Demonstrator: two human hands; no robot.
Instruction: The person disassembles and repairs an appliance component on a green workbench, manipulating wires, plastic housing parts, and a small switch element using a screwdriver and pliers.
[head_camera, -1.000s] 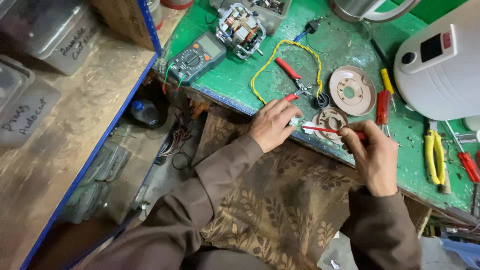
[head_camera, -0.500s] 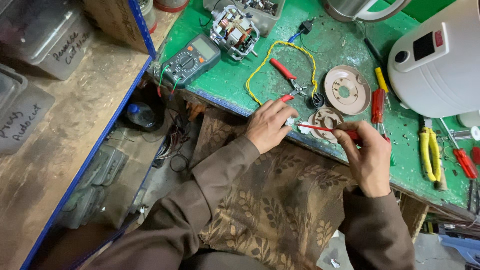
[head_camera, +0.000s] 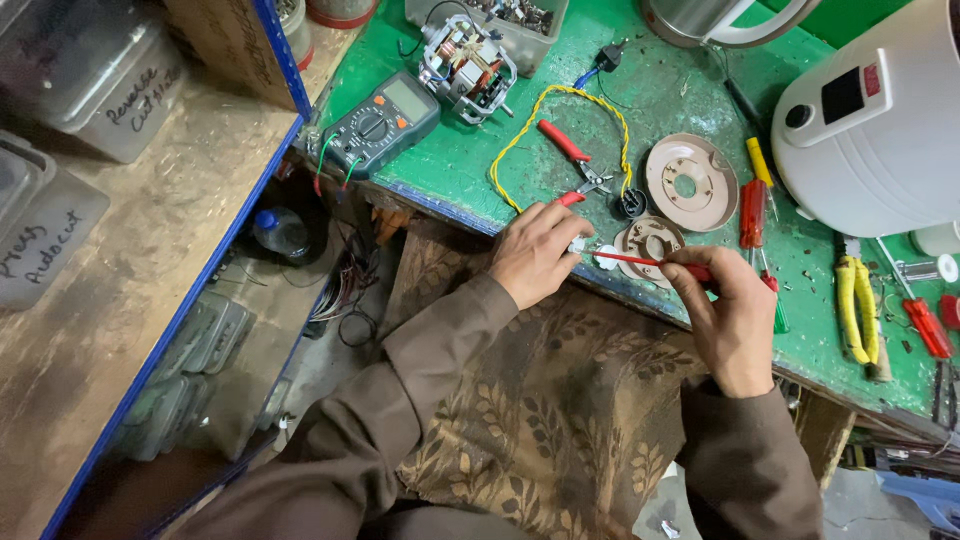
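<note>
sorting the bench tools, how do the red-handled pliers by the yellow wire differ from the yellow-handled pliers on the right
The red-handled pliers have slim, straight red handles; the yellow-handled pliers have thicker, bowed yellow ones. The red pair lies slanted inside the loop of twisted yellow wire, above the left hand; the yellow pair lies nearly upright, right of the right hand. Both rest untouched on the green bench top.

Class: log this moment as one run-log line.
left hand: holds small white part | right hand: holds red screwdriver, tip at part | green bench

Green-topped workbench (head_camera: 470, 165); blue-edged wooden shelf (head_camera: 110, 290) alongside; dim floor beneath.
</note>
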